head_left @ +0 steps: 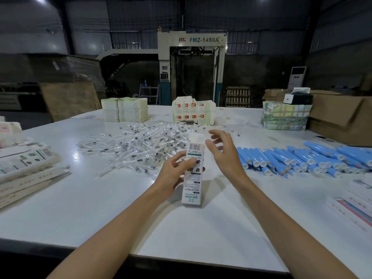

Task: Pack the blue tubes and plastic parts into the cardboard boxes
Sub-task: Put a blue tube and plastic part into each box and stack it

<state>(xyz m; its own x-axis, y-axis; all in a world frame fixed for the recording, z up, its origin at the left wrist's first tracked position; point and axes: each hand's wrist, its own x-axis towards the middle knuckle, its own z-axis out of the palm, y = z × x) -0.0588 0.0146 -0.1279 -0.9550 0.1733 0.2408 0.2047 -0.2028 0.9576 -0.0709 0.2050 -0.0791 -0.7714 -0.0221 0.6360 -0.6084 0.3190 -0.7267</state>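
White carton (193, 170) being gripped mid-body by left hand (177, 172); right hand (221, 152) hovering loose-fingered, holding nothing. Advice: keeping carton steady, top flap open toward blue tubes (302, 160).

The blue tubes (306, 160) run off the right edge; box print is unreadable.

I get one view, from the camera worn on the person's head. It faces forward and tilts down over the white table (84, 208), whose near edge runs along the bottom of frame. The wide lens takes in both forearms from the lower edge. The left hand (173, 172), the carton (193, 186) it grips, and the right hand (223, 154) sit close, near centre. Straight ahead, well beyond the far edge, it faces the machine (191, 67).
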